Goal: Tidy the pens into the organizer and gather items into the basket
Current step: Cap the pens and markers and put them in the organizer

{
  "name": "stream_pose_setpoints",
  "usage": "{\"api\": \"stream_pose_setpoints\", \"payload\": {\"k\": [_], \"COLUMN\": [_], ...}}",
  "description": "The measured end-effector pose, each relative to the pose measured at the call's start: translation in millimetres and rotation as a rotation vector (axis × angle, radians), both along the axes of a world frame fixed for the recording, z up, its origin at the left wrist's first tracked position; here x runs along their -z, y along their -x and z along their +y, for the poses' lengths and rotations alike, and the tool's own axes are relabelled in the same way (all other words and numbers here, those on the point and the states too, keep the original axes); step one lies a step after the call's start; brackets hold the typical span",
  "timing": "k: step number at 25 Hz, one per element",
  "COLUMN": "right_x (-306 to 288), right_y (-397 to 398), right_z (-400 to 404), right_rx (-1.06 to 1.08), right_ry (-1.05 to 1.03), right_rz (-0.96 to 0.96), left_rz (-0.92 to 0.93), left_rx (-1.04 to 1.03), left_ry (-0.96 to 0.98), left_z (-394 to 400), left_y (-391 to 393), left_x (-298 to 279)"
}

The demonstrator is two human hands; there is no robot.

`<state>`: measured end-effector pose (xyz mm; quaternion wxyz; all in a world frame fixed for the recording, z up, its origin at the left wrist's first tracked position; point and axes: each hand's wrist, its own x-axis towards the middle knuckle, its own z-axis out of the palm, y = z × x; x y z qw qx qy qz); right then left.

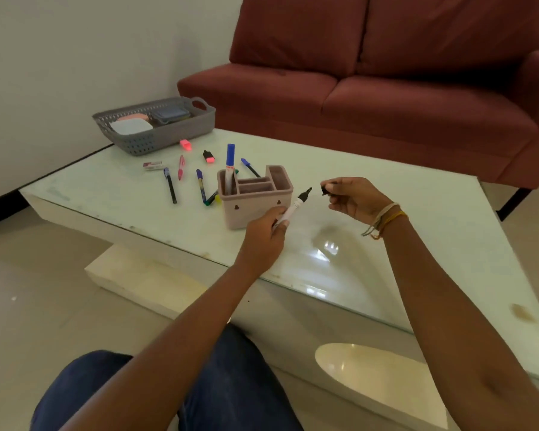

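My left hand [266,233] grips a white marker [296,205] with its black tip bare, pointing up and to the right. A short gap away, my right hand [353,197] pinches the marker's black cap [325,190]. Just left of the marker stands the pink organizer [280,197], with a blue-capped marker [230,164] upright in its left slot. Several pens [170,185] lie loose on the glass table [386,259] left of and behind the organizer. Two small highlighters [185,144] and an eraser [152,165] lie near the grey basket [181,132].
The grey basket sits at the table's far left corner and holds small lidded boxes [131,126]. A dark red sofa [386,88] stands close behind the table. My knees in blue trousers [231,384] are below the table's near edge.
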<state>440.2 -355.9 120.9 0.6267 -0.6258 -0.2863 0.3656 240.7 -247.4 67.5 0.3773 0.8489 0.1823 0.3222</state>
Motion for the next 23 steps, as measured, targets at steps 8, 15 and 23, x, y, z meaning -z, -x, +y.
{"api": "stream_pose_setpoints", "payload": {"k": [8,15,23], "right_x": [4,3,4], "right_y": [15,17,14], "right_z": [6,9,14], "right_rx": [-0.104,-0.112,-0.203], "right_ry": [-0.066,-0.049,0.004], "right_rz": [0.057,-0.024,-0.082], "left_rz": [-0.031,-0.037,-0.038], "left_rx": [0.008,0.013,0.001], "left_ry": [-0.033,-0.011,0.008], "left_z": [3,0,3], "left_y": [0,3,2], "left_x": [4,2,4]}}
